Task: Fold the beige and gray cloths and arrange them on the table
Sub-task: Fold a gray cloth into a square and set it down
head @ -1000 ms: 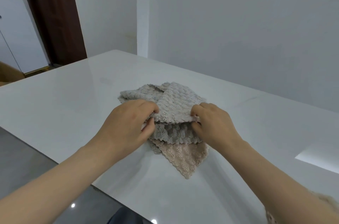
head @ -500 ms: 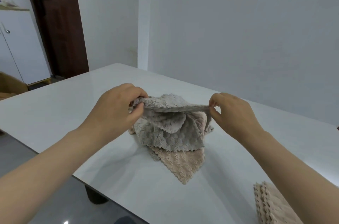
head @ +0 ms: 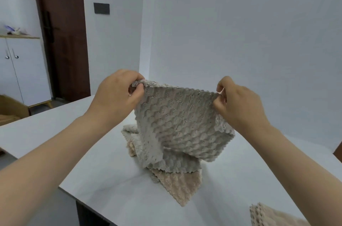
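A gray textured cloth (head: 182, 124) hangs spread in the air above the white table (head: 103, 168). My left hand (head: 118, 96) pinches its upper left corner and my right hand (head: 238, 103) pinches its upper right corner. Below it a small pile lies on the table: another gray cloth (head: 177, 163) on top of a beige cloth (head: 177, 186), whose corner points toward me. The hanging cloth hides most of the pile. Folded beige cloths (head: 270, 215) lie at the bottom right edge of the view.
The table's near edge runs diagonally across the lower left. A white wall stands close behind the table. To the left are a dark wooden door (head: 63, 40) and a white cabinet (head: 20, 70). A cardboard box (head: 11, 109) sits on the floor at far left.
Both hands have risen and moved apart, lifting the top gray cloth off the pile and spreading it open. The view has tilted up.
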Motion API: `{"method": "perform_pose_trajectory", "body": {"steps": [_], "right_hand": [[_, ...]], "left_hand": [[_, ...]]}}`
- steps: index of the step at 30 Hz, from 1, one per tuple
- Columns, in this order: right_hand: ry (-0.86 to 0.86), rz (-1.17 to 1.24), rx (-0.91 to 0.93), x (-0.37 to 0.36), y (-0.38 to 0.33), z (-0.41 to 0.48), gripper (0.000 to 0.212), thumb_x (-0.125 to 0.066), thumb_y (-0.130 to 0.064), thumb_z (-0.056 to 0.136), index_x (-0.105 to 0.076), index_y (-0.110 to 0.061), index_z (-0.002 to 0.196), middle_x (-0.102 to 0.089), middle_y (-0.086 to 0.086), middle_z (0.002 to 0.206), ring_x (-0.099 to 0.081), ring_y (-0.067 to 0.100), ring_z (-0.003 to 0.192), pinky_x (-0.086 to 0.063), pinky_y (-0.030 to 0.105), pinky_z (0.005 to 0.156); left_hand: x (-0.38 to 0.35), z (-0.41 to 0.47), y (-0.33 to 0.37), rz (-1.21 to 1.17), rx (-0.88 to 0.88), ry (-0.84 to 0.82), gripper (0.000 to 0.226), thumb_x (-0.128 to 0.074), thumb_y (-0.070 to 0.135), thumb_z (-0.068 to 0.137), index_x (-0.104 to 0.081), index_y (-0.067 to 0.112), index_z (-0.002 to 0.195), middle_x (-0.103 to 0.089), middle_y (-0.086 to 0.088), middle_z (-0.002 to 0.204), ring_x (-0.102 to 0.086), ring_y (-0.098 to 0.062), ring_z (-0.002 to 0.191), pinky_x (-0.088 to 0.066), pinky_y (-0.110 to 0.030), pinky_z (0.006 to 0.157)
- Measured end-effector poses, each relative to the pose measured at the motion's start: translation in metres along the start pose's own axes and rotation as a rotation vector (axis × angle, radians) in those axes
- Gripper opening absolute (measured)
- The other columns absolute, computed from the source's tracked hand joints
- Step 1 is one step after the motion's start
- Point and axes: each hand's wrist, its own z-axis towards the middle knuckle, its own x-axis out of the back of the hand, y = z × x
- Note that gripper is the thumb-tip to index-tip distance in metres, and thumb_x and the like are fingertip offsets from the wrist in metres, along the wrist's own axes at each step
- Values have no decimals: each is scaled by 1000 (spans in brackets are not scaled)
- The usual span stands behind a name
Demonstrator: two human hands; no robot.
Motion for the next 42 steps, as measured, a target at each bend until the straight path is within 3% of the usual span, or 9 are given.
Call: {"method": "perform_pose_trajectory", "body": {"steps": [3, 6, 11, 20, 27, 29, 32, 36, 42], "right_hand": [[-166, -18, 21, 10, 3, 3, 28, -49, -10, 85, -48, -15, 112, -63, 2, 91, -57, 27, 83, -47, 36, 68], [-186, -53, 39, 13, 7, -1, 24, -49, -9, 86, -55, -14, 109, -61, 1, 97, -57, 25, 91, -46, 35, 72], [-130, -45, 38, 7, 17, -4, 8, -49, -11, 85, -51, -13, 77, -49, -4, 72, -48, 22, 70, -34, 30, 57], [23, 247, -66, 30, 19, 8, 8, -54, -16, 91, -60, -18, 87, -53, -6, 54, -52, 12, 53, -42, 27, 54], [-8, 737, -298, 53, 8, 15, 4, -59, -13, 91, -63, -15, 91, -49, 7, 51, -39, 8, 38, -36, 14, 39], [-62, 870, -360, 60, 2, 17, 7, -57, -7, 91, -62, -12, 92, -53, 5, 54, -41, 8, 39, -35, 15, 38], [-165, 943, -376, 63, -7, 16, 11, -53, -1, 90, -61, -9, 89, -54, -4, 47, -43, 9, 38, -39, 18, 40], [-291, 1023, -392, 59, -17, 10, 14, -54, 2, 90, -65, -5, 85, -56, -6, 49, -48, 6, 40, -47, 18, 46], [-459, 1146, -385, 56, -25, 1, 17, -53, -2, 93, -69, -4, 96, -71, 6, 81, -69, 12, 64, -53, 18, 57]], "left_hand": [[3, 7, 1, 7, -3, 20, 10, -55, 9, 89, -64, 9, 85, -57, 3, 76, -48, -15, 73, -36, -27, 68], [0, 6, 0, 20, 2, 4, 11, -54, 10, 90, -64, 8, 86, -55, 4, 76, -46, -14, 72, -33, -26, 68], [-12, 9, -5, 29, 28, -64, 17, -46, 13, 94, -59, 10, 83, -54, 2, 77, -45, -16, 75, -29, -27, 68], [-4, 32, 5, -44, 22, -7, 43, -39, 14, 99, -28, 21, 57, -32, 6, 52, -32, -10, 50, -23, -25, 49], [2, 39, 20, -295, 224, 102, 45, -46, 21, 97, -37, 10, 54, -40, -3, 48, -38, -10, 43, -31, -22, 48], [1, 39, 27, -471, 331, 84, 43, -52, 24, 96, -48, 3, 59, -45, -1, 47, -44, -6, 37, -34, -11, 42], [-4, 39, 33, -805, 513, -19, 40, -54, 31, 95, -61, -5, 79, -55, -1, 52, -50, -9, 42, -47, -21, 47], [-9, 31, 41, -818, 452, -119, 35, -55, 28, 94, -66, -3, 84, -63, -7, 64, -59, -11, 53, -53, -22, 56], [-20, 15, 51, -875, 446, -217, 26, -55, 21, 94, -69, 0, 86, -67, -14, 74, -65, -16, 66, -58, -23, 66]]}}
